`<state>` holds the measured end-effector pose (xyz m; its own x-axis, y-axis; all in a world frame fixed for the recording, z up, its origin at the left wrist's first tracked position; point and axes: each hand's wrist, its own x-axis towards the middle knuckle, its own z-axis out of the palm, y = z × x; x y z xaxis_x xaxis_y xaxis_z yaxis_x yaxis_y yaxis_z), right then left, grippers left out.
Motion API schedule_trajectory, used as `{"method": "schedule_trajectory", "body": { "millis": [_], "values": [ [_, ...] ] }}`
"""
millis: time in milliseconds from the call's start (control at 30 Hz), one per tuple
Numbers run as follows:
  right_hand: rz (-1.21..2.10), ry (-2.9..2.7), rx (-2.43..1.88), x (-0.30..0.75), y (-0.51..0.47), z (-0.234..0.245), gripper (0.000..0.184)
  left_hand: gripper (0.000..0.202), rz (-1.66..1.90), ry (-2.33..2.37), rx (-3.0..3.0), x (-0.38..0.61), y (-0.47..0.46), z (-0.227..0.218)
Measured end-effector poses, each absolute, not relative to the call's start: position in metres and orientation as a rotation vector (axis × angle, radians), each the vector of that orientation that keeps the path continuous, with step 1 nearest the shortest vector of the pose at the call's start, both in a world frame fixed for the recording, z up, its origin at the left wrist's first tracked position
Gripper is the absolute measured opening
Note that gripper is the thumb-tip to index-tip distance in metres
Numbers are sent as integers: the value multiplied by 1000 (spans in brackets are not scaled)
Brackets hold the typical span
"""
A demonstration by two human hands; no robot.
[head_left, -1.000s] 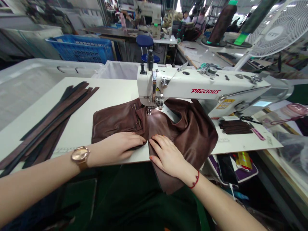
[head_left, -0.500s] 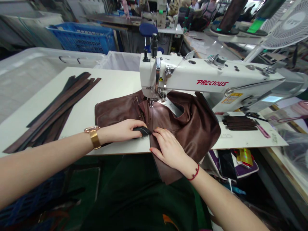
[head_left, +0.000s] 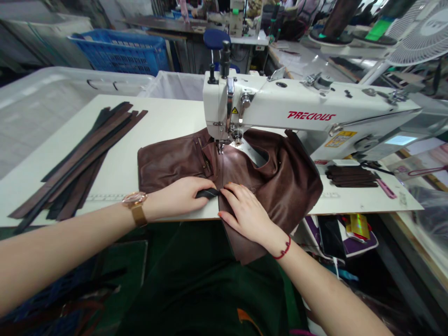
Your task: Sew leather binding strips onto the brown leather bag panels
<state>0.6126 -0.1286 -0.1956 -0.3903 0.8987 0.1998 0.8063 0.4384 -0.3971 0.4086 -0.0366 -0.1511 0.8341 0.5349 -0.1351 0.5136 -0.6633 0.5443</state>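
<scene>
A brown leather piece (head_left: 280, 186) lies bunched across the white table under the presser foot (head_left: 220, 147) of a sewing machine (head_left: 259, 102). My left hand (head_left: 189, 196) is closed round a dark strip (head_left: 208, 192) whose far end meets the leather's seam edge. Pressed flat on the leather, with its fingers stretched toward that strip, is my right hand (head_left: 247, 212). Below the right hand, a flap of leather hangs over the table's front edge. A zipped slot (head_left: 203, 158) shows in the leather left of the needle.
Long brown and black strips (head_left: 94, 154) lie piled at the left. Short dark strips (head_left: 350, 176) and a pink-handled tool (head_left: 386, 188) rest at the right. A white bin (head_left: 21, 112) and blue crate (head_left: 121, 51) stand beyond; a fan (head_left: 420, 37) is upper right.
My left hand has turned slightly on the dark strip, and less of the strip shows. My right hand and the leather stay nearly in place; the whole view has shifted a little.
</scene>
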Motion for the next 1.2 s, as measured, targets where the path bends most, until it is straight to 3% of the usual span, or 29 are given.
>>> {"method": "schedule_trajectory", "body": {
  "millis": [200, 433, 733, 1200],
  "values": [
    [344, -2324, -1448, 615, -129, -195, 51, 36, 8, 719, 2802, 411, -69, -155],
    [378, -2328, -1485, 615, -126, -194, 50, 34, 118, 347, 2997, 427, -18, -131],
    [444, -2331, -1521, 616, -122, -194, 54, 43, 208, 712, 2960, 404, -9, -186],
    [478, -2345, -1560, 617, -118, -198, 56, 37, 282, 781, 2838, 405, -9, -195]
  ]
}}
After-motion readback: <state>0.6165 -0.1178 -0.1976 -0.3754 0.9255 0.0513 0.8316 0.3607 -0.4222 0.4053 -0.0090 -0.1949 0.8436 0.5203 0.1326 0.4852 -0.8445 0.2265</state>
